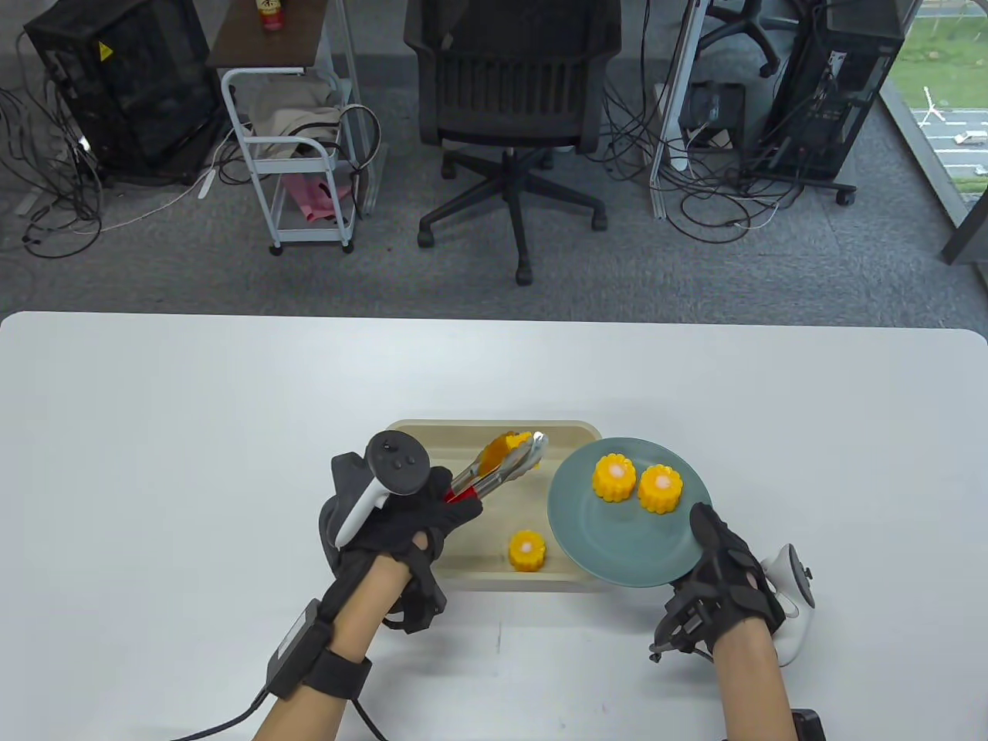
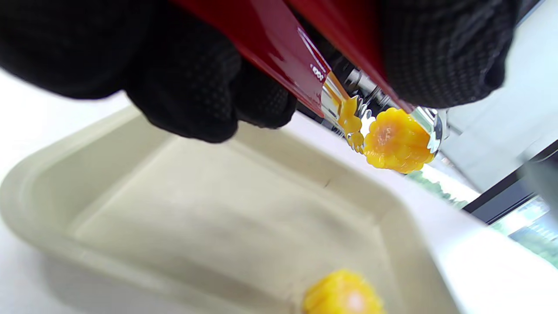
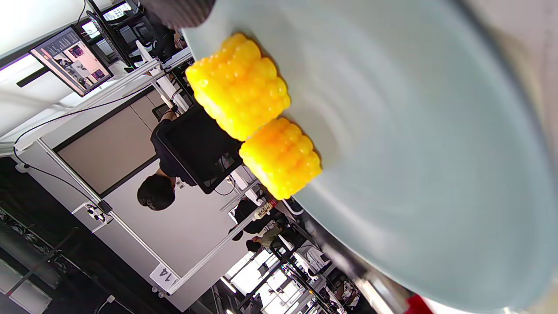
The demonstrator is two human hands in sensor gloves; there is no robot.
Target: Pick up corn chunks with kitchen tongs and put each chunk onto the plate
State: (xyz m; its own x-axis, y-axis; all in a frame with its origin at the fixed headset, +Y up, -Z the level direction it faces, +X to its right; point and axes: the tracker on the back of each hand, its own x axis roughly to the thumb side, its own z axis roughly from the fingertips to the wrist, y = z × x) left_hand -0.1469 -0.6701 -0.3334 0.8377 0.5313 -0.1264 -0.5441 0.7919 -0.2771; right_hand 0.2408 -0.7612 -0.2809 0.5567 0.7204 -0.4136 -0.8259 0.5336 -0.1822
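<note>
My left hand (image 1: 409, 509) grips red-handled metal tongs (image 1: 498, 471), and their tips pinch a yellow corn chunk (image 1: 509, 445) above the beige tray (image 1: 463, 575). The left wrist view shows that chunk (image 2: 394, 139) held clear of the tray floor. One more corn chunk (image 1: 527, 550) stands in the tray's near right part. A grey-blue plate (image 1: 610, 540) overlaps the tray's right end and carries two corn chunks (image 1: 614, 478) (image 1: 661, 488). My right hand (image 1: 722, 567) holds the plate's near right rim, thumb on top.
The white table (image 1: 193, 401) spreads wide around the tray. An office chair (image 1: 513, 100), a white trolley (image 1: 297, 154) and computer towers stand on the floor beyond the far edge.
</note>
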